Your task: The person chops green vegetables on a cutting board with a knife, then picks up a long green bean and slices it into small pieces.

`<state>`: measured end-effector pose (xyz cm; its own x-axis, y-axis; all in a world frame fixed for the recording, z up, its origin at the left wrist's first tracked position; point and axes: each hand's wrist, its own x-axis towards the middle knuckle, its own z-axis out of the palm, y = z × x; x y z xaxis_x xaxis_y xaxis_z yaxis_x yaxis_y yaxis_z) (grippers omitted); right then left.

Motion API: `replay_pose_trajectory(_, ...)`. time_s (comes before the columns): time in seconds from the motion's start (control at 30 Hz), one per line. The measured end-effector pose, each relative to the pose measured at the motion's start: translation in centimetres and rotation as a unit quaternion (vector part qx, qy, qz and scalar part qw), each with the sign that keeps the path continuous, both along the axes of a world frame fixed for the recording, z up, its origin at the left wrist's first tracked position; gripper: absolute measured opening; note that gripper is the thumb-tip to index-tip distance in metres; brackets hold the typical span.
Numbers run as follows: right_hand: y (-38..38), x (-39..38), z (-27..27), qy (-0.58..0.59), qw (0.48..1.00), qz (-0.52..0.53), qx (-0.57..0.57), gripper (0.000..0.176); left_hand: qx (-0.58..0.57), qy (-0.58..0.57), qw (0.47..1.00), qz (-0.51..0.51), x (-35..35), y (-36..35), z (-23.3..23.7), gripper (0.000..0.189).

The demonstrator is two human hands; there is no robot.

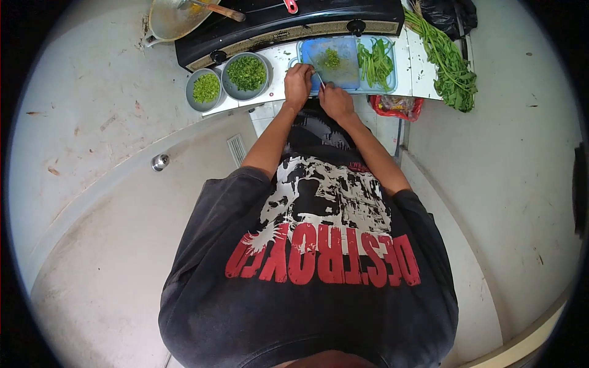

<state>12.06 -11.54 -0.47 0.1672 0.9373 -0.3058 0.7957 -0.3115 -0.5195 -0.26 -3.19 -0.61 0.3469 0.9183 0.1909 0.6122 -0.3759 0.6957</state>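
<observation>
A blue cutting board (348, 69) lies on a light blue tray (394, 78), with a small heap of chopped greens (332, 59) on it. My right hand (336, 101) is closed round the handle of a knife (320, 80) at the board's near edge. Beside it, my left hand (298, 84) is closed at the board's left edge, its fingertips near the blade; what it pinches is too small to make out. Uncut leafy stems (376, 63) rest on the right part of the tray.
Two grey bowls of chopped greens, a larger one (265, 69) and a smaller one (191, 99), stand at left. Behind are a black stove (276, 27) and a pan (175, 18). A leafy bunch (451, 67), a black bag (451, 15) and a red basket (396, 115) are at right.
</observation>
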Motion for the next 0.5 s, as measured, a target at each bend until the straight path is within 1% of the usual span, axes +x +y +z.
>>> replay_pose_trajectory(0.13, -2.3, 0.8, 1.2, -0.015, 0.999, 0.024, -0.029, 0.038, 0.005, -0.012, 1.0, -0.003, -0.1, 0.0, -0.4, 0.01)
replay_pose_trajectory(0.2, -3.4, 0.9, 1.7, -0.036, 0.998, 0.03, -0.042, 0.038, 0.007, 0.016, 1.0, -0.01, -0.3, -0.1, -0.3, 0.01)
replay_pose_trajectory(0.33, -2.9, 0.6, 2.0, -0.046, 0.998, 0.027, -0.045, 0.038, 0.003, 0.032, 0.999, -0.023, -0.6, 0.2, -0.6, 0.012)
replay_pose_trajectory(0.4, -1.8, 0.0, 1.7, -0.053, 0.997, 0.021, -0.055, 0.038, -0.007, 0.018, 0.999, -0.042, -0.8, 0.2, -0.9, 0.013)
replay_pose_trajectory(0.5, -0.8, -0.9, 1.1, -0.064, 0.997, 0.002, -0.037, 0.038, -0.004, 0.022, 0.997, -0.068, -1.3, 0.5, -0.9, 0.016)
